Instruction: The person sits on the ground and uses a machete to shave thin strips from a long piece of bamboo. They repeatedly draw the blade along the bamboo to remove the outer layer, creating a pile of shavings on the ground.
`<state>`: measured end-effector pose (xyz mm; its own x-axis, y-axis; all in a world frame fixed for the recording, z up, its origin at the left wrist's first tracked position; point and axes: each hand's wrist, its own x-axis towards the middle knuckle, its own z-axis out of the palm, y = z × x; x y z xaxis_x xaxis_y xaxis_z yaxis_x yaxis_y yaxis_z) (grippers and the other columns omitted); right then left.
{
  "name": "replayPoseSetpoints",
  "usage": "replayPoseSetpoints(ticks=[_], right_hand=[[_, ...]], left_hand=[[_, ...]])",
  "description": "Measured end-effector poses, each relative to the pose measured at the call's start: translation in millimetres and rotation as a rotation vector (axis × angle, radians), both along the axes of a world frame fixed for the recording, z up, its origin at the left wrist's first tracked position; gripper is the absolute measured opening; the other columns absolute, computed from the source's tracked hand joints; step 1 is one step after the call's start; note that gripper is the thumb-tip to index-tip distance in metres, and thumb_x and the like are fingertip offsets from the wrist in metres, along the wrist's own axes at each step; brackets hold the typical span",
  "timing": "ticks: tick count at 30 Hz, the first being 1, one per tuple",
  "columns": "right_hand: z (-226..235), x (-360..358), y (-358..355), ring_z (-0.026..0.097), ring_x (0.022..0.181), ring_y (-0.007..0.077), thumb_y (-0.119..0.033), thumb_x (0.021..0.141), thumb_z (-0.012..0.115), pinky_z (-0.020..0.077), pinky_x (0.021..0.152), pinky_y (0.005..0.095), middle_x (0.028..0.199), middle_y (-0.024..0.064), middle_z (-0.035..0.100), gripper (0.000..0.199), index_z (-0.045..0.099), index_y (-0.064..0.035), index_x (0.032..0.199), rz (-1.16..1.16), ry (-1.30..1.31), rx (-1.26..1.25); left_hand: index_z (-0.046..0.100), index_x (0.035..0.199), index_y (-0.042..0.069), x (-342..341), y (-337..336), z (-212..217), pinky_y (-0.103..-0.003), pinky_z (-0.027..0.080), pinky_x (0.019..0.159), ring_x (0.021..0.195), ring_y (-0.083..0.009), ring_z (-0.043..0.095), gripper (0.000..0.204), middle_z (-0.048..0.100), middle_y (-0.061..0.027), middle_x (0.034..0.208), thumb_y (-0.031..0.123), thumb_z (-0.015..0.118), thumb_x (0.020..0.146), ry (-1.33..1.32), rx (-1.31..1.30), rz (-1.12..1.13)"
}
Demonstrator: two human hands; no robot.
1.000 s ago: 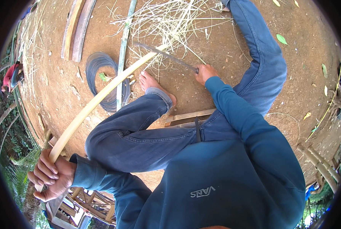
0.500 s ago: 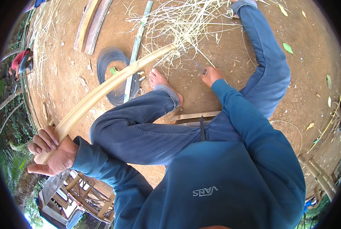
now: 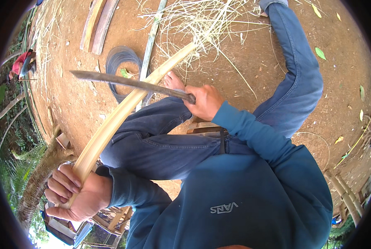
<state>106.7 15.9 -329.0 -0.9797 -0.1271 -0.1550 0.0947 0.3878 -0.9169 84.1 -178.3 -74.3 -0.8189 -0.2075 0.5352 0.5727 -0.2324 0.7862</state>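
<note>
My left hand [image 3: 88, 197], at the lower left, is closed round the near end of a long, pale split bamboo strip [image 3: 111, 125]. The strip slants up and away to the right over my bent knee, its far end above a heap of shavings. In my right hand [image 3: 208, 103] is a long, dark machete [image 3: 119, 81], gripped near my lap. Its blade points left and crosses over the strip; whether the two touch, I cannot tell. The handle is mostly hidden by my fingers.
Thin pale shavings [image 3: 202, 25] lie tangled on the dirt ahead. A coil of dark wire [image 3: 113, 62], a greenish slat [image 3: 152, 37] and wooden boards [image 3: 98, 27] are at the far left. Another person [image 3: 23, 66] bends down at the left edge. Bamboo poles [image 3: 349, 193] lie at right.
My right hand has come up and left, bringing the machete across the strip from low near the shavings. My left hand and the strip's near end have shifted right and closer to me.
</note>
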Motion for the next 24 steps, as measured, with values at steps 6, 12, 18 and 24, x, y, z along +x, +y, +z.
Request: replayPoseSetpoints(ticks=[6, 12, 18, 24], right_hand=[[15, 5, 2, 0.06, 0.053, 0.0344, -0.018, 0.072, 0.068, 0.0461, 0.049, 0.0424, 0.057, 0.0147, 0.058, 0.015, 0.062, -0.0077, 0.081, 0.114, 0.093, -0.051], [-9, -8, 20, 0.06, 0.052, 0.0328, -0.018, 0.072, 0.068, 0.0462, 0.049, 0.042, 0.056, 0.0137, 0.058, 0.013, 0.062, -0.0102, 0.08, 0.105, -0.03, 0.042], [27, 2, 9, 0.06, 0.054, 0.0334, -0.016, 0.071, 0.069, 0.0459, 0.05, 0.0421, 0.057, 0.013, 0.058, 0.012, 0.059, -0.0103, 0.076, 0.151, 0.151, -0.075], [-16, -3, 34, 0.06, 0.055, 0.034, -0.015, 0.071, 0.069, 0.0458, 0.051, 0.0424, 0.058, 0.0143, 0.058, 0.013, 0.059, -0.0088, 0.076, 0.089, -0.047, 0.061]], left_hand=[[0.033, 0.058, 0.014, 9, 9, -1, -0.024, 0.023, 0.046, 0.044, -0.0108, 0.026, 0.037, 0.026, 0.0018, 0.052, 0.03, 0.047, 0.089, -0.002, 0.002, 0.083], [0.031, 0.058, 0.015, 14, 17, 0, -0.025, 0.024, 0.048, 0.046, -0.0108, 0.026, 0.036, 0.026, 0.002, 0.053, 0.025, 0.044, 0.09, -0.006, -0.014, 0.077], [0.029, 0.058, 0.016, 15, 22, 0, -0.025, 0.023, 0.048, 0.046, -0.0099, 0.025, 0.035, 0.025, 0.0027, 0.054, 0.022, 0.044, 0.089, -0.015, -0.037, 0.107], [0.03, 0.058, 0.016, 17, 32, -2, -0.025, 0.023, 0.048, 0.047, -0.0101, 0.025, 0.034, 0.024, 0.0028, 0.054, 0.019, 0.046, 0.088, 0.006, -0.022, 0.128]])
